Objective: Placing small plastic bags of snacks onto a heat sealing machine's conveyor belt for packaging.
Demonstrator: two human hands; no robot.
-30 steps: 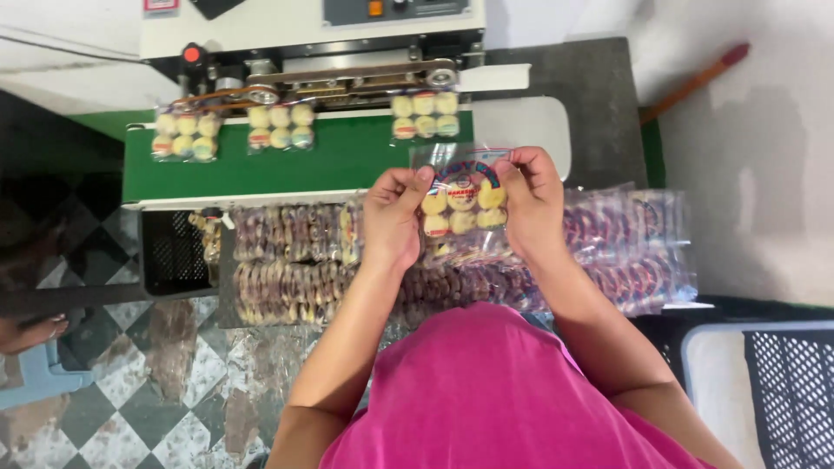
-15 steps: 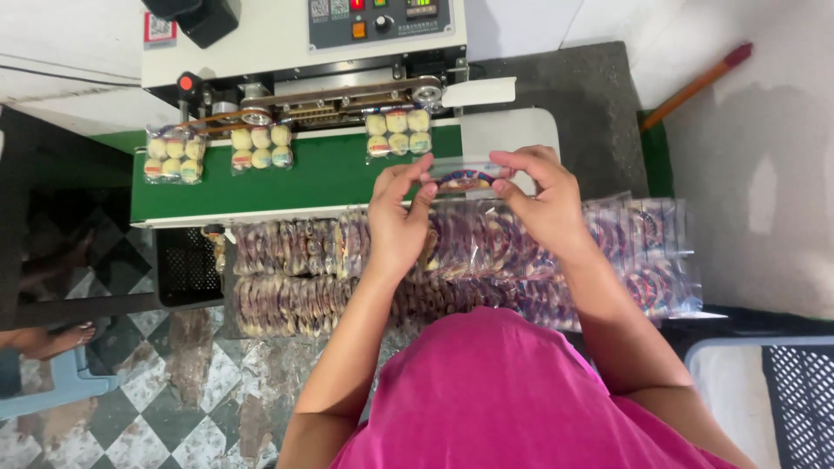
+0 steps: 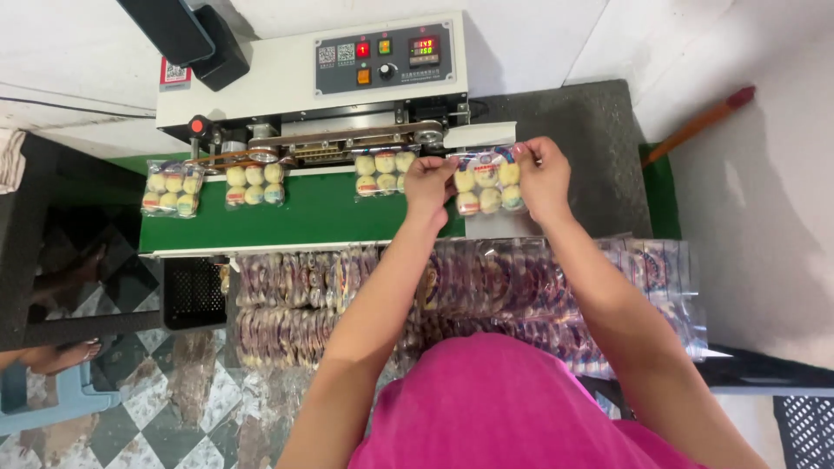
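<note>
Head view, looking down at my two hands at the feed end of a band sealing machine (image 3: 347, 74). My left hand (image 3: 427, 184) and right hand (image 3: 543, 178) each pinch a top corner of one clear packet of round pale sweets (image 3: 488, 187), fingers clenched on the film, holding it flat between them just below the machine's white infeed guide (image 3: 479, 135). Beyond my left fingertips, three more filled packets (image 3: 254, 184) lie spaced along the green conveyor belt (image 3: 295, 221), the nearest almost touching my left knuckles. Below both wrists, toward my body, a heap of packed bags (image 3: 330, 287) lies in rows. Far from my right fingers, a red-tipped stick (image 3: 699, 126) lies by the wall.
</note>
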